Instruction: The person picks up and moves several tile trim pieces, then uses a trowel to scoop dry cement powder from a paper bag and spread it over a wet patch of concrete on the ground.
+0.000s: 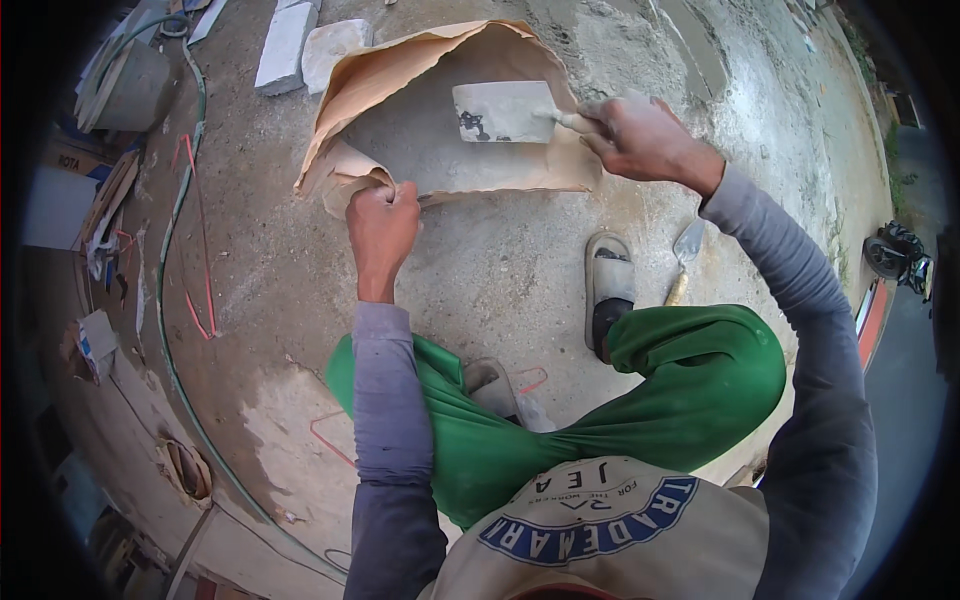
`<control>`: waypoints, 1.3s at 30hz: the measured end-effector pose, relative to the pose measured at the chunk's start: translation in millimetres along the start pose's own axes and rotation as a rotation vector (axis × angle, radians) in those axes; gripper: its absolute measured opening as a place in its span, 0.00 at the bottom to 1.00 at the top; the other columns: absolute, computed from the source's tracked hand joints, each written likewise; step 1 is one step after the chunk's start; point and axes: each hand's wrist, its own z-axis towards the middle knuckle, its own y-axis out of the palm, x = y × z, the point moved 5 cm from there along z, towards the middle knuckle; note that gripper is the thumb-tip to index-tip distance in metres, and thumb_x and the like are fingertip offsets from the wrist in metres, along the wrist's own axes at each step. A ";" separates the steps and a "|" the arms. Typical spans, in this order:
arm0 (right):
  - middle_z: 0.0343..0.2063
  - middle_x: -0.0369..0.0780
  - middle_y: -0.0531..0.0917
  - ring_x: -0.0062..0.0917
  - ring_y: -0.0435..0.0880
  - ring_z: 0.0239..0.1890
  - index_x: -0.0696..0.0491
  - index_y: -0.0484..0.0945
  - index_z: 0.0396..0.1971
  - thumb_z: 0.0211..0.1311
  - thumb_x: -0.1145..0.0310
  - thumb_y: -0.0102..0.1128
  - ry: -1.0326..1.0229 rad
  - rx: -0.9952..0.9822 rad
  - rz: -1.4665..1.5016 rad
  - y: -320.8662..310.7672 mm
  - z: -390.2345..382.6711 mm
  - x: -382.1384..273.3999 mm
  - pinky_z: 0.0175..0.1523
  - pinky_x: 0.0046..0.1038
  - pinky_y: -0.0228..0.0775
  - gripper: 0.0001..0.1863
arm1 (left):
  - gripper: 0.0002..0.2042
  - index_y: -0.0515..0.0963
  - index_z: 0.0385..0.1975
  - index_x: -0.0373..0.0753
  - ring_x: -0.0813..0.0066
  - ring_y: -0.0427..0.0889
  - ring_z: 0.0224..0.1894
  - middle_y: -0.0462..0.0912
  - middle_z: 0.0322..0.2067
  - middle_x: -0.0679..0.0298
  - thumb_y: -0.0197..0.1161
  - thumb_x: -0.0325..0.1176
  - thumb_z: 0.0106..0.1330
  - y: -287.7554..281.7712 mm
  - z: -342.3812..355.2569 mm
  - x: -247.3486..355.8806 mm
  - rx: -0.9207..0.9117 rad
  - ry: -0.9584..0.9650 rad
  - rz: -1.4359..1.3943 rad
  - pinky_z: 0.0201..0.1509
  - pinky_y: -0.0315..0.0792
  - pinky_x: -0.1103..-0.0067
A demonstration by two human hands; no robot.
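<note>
A large brown paper sack (395,75) lies on the ground ahead of me, its mouth spread wide and grey powder dusting the inside. My left hand (383,222) is closed on the sack's near left edge, where the paper folds over. In my right hand (640,138) is the handle of a flat, whitish rectangular trowel (500,112). The blade lies over the sack's opening, with dark worn patches at its left corner. How much powder the sack holds I cannot tell.
A pointed trowel (684,255) lies right of my sandalled foot (610,282). A green hose (165,270) runs down the left side. White blocks (290,45) lie behind the sack, and a bucket (135,85) stands far left. Pink strapping (203,245) litters the ground.
</note>
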 end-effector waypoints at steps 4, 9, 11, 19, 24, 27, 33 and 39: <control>0.38 0.53 0.89 0.50 0.90 0.44 0.59 0.86 0.44 0.63 0.63 0.62 -0.051 0.004 -0.226 63.9 89.1 -11.5 0.55 0.45 0.82 0.17 | 0.20 0.78 0.19 0.24 0.57 0.81 0.20 0.79 0.17 0.47 0.63 0.39 0.65 6.4 3.9 -1.3 0.008 0.047 0.011 0.35 0.75 0.61; 0.43 0.57 0.89 0.52 0.90 0.49 0.60 0.89 0.40 0.63 0.62 0.62 0.073 -0.125 -0.026 108.7 98.4 -19.9 0.58 0.46 0.81 0.17 | 0.20 0.80 0.20 0.26 0.49 0.82 0.22 0.79 0.18 0.42 0.64 0.40 0.65 0.5 -1.6 -6.9 0.007 0.072 0.016 0.36 0.74 0.58; 0.43 0.59 0.89 0.53 0.89 0.50 0.62 0.89 0.41 0.64 0.61 0.61 0.075 -0.177 0.053 109.2 91.8 -24.2 0.59 0.46 0.81 0.18 | 0.19 0.83 0.21 0.27 0.68 0.83 0.21 0.83 0.17 0.53 0.60 0.38 0.66 -1.0 -3.4 -7.3 -0.001 0.096 0.089 0.33 0.75 0.69; 0.48 0.62 0.87 0.49 0.87 0.54 0.69 0.84 0.50 0.67 0.51 0.66 0.010 -0.255 0.253 131.4 97.8 -39.1 0.60 0.41 0.79 0.31 | 0.22 0.81 0.21 0.25 0.45 0.84 0.24 0.80 0.20 0.41 0.65 0.43 0.66 8.9 1.2 -8.7 0.002 0.104 0.076 0.37 0.74 0.58; 0.30 0.48 0.86 0.36 0.87 0.32 0.66 0.84 0.45 0.62 0.56 0.68 0.028 -0.279 0.461 119.1 88.6 -35.4 0.39 0.37 0.79 0.25 | 0.21 0.82 0.20 0.25 0.67 0.85 0.21 0.82 0.16 0.53 0.61 0.41 0.66 1.6 -4.4 -0.7 -0.023 0.116 0.067 0.32 0.75 0.69; 0.19 0.38 0.81 0.24 0.79 0.18 0.63 0.87 0.40 0.65 0.57 0.69 0.069 -0.446 0.585 101.8 85.7 -43.8 0.27 0.31 0.72 0.21 | 0.21 0.82 0.20 0.26 0.67 0.85 0.21 0.82 0.15 0.54 0.62 0.40 0.66 -5.7 -5.1 4.3 -0.026 0.099 0.083 0.32 0.75 0.69; 0.19 0.38 0.82 0.21 0.79 0.17 0.61 0.86 0.33 0.65 0.62 0.70 0.138 -0.406 0.665 48.7 58.2 -16.3 0.24 0.30 0.70 0.15 | 0.22 0.82 0.18 0.27 0.58 0.82 0.19 0.82 0.16 0.48 0.64 0.42 0.66 0.1 -5.2 3.6 -0.044 0.119 -0.027 0.31 0.74 0.62; 0.16 0.35 0.82 0.19 0.79 0.16 0.58 0.88 0.29 0.67 0.64 0.70 0.156 -0.321 0.695 2.8 16.5 12.4 0.22 0.26 0.69 0.12 | 0.22 0.80 0.15 0.29 0.62 0.81 0.18 0.80 0.14 0.54 0.64 0.42 0.66 -11.0 -6.8 -2.0 -0.015 0.066 -0.020 0.31 0.74 0.65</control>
